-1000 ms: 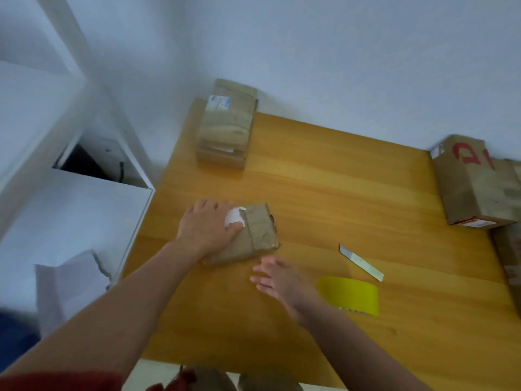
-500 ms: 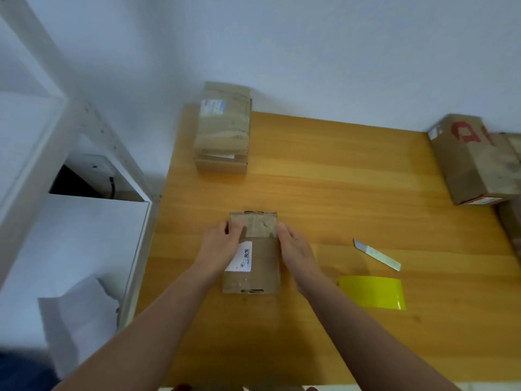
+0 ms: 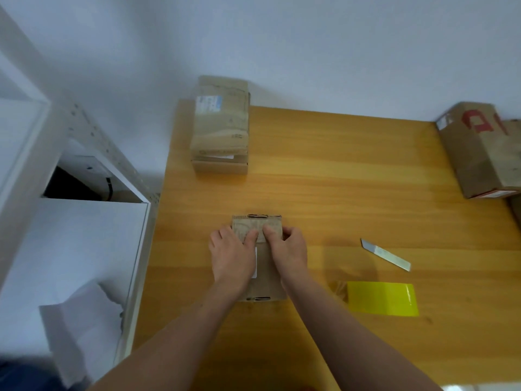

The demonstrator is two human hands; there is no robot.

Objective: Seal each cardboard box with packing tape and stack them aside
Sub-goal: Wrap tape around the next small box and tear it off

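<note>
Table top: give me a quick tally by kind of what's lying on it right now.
Cardboard boxes: 3 clear ones: small box, far-left pile counted as one, red-printed box.
Yellow tape roll: 1
Blade: 1
Total: 5. More cardboard at the right edge is cut off, so uncounted.

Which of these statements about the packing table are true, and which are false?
1. Both the left hand and the right hand hold the small box. True.
2. The yellow tape lies left of that box. False: it lies to its right.
3. The blade lies on the table, with neither hand touching it. True.
4. The stacked boxes stand at the table's near edge. False: they stand at its far left corner, by the wall.
</note>
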